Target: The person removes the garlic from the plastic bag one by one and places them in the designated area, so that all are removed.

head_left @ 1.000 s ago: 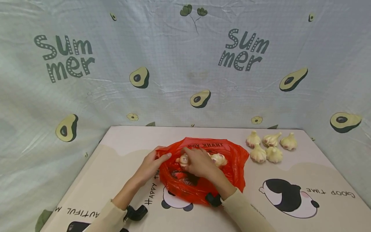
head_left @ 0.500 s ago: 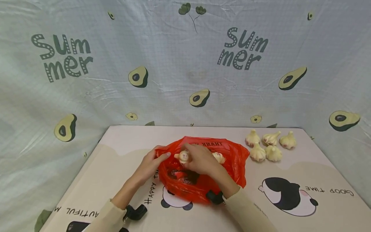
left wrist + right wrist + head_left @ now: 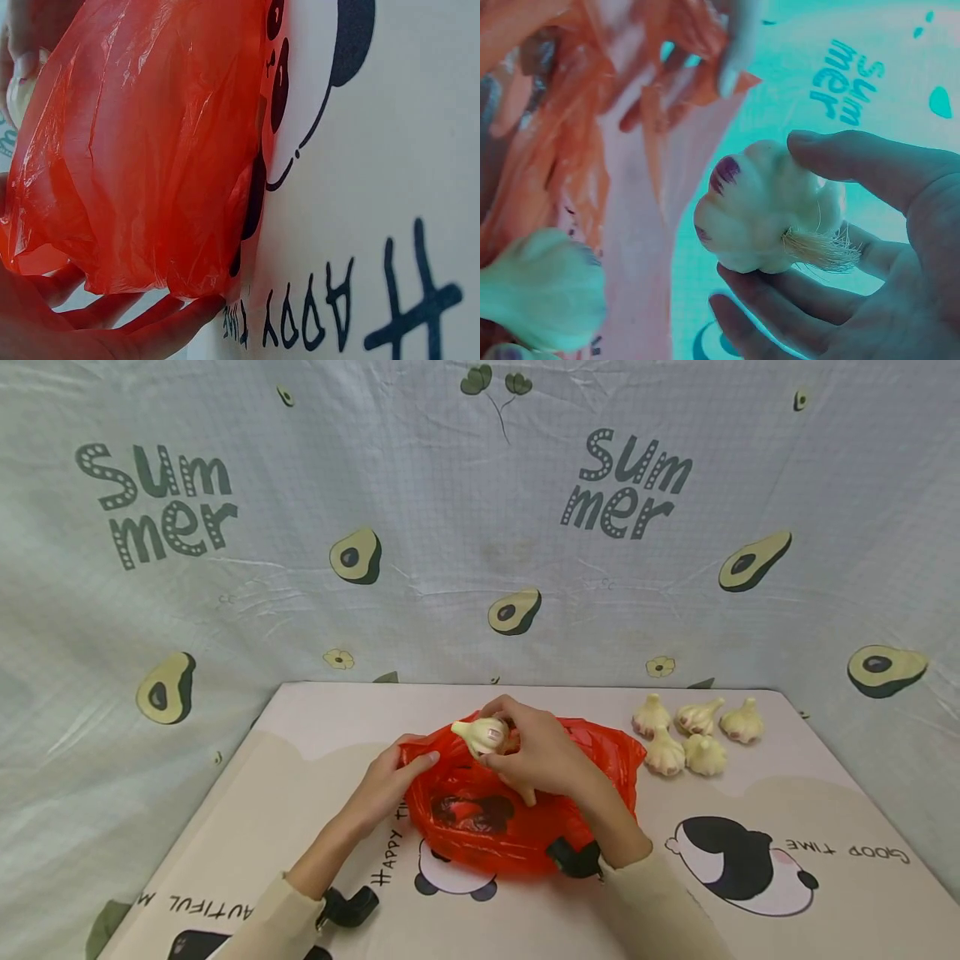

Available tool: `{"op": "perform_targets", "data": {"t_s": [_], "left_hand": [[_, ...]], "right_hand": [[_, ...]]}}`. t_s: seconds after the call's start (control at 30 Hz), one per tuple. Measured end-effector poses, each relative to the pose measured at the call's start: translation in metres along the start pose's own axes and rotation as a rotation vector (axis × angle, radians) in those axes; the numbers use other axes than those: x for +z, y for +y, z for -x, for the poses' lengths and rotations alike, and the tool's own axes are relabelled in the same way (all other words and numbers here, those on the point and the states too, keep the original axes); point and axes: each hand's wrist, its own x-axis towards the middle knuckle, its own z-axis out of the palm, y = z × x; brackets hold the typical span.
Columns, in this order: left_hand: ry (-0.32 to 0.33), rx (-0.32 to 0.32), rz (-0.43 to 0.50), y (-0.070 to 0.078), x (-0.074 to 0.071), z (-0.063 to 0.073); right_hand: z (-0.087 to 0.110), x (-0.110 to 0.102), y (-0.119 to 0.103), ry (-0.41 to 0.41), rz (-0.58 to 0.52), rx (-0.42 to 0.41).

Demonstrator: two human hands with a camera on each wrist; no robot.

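A red plastic bag (image 3: 487, 852) lies mouth up in the middle of the table. At its left rim my left hand (image 3: 386, 789) pinches the plastic, thumb inside; in the left wrist view the fingers (image 3: 112, 330) lie along the outer side. Over the bag's mouth, my right hand (image 3: 547, 752) holds a garlic bulb (image 3: 487, 737) between thumb and fingers, its stem pointing left. In the right wrist view that purple-marked bulb (image 3: 761, 206) shows its root tuft. Another garlic bulb (image 3: 547, 292) is in the bag there, with part of one more below it.
Several garlic bulbs (image 3: 665, 753) stand grouped at the back right of the table (image 3: 330, 718). A printed cloth (image 3: 435, 510) hangs behind the far edge. A black wrist mount (image 3: 351, 908) sits on the left sleeve, another (image 3: 573, 858) on the right.
My right hand has risen out of the bag with the garlic bulb, away from me, to above its mouth. My left hand has kept its grip on the rim.
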Motion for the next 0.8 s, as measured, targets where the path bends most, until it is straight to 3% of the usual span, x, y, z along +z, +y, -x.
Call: {"op": "perform_targets", "data": {"t_s": [0.37, 0.8], "left_hand": [[0.020, 0.005, -0.017, 0.001, 0.002, 0.001], [0.009, 0.013, -0.013, 0.001, 0.000, 0.002]], "right_hand": [[0.007, -0.027, 0.004, 0.082, -0.172, -0.036], [0.014, -0.041, 0.006, 0.074, -0.273, -0.170]]}}
